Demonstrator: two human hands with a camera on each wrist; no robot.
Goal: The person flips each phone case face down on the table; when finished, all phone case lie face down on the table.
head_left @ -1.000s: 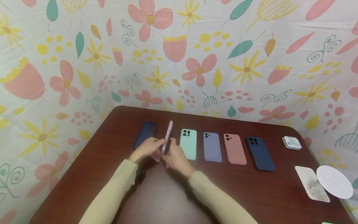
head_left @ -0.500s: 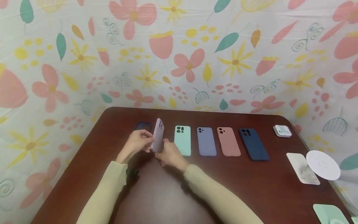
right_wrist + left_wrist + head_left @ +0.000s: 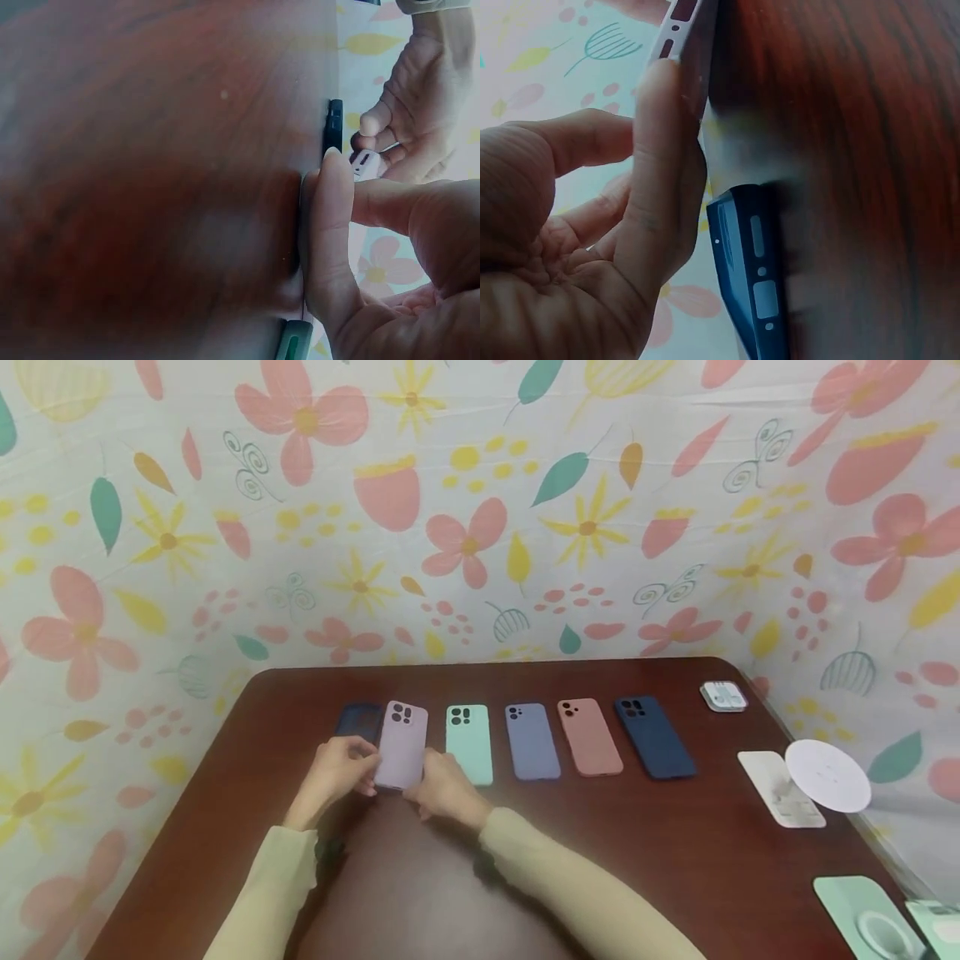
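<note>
A lavender phone case (image 3: 402,745) lies low over the table with its camera cutouts at the far end. My left hand (image 3: 341,772) holds its left edge; in the left wrist view, the fingers (image 3: 656,150) press along its side by the port cutouts. The right hand (image 3: 447,787) pinches its lower right corner, index finger and thumb at the edge. Just left, a dark blue case (image 3: 358,720) is partly hidden behind the left hand. To the right sits a mint green case (image 3: 469,745).
Rightward in the row are a periwinkle case (image 3: 533,742), a pink case (image 3: 590,737) and a navy case (image 3: 655,737). Beyond lie boxed earphones (image 3: 723,696), a white stand with a round disc (image 3: 828,775) and a mint item (image 3: 870,918) by the table's right edge.
The lavender case has turned from edge-on and upright to nearly flat, back facing up, in line with the others. Both hands have lowered with it. The head view has swung right.
</note>
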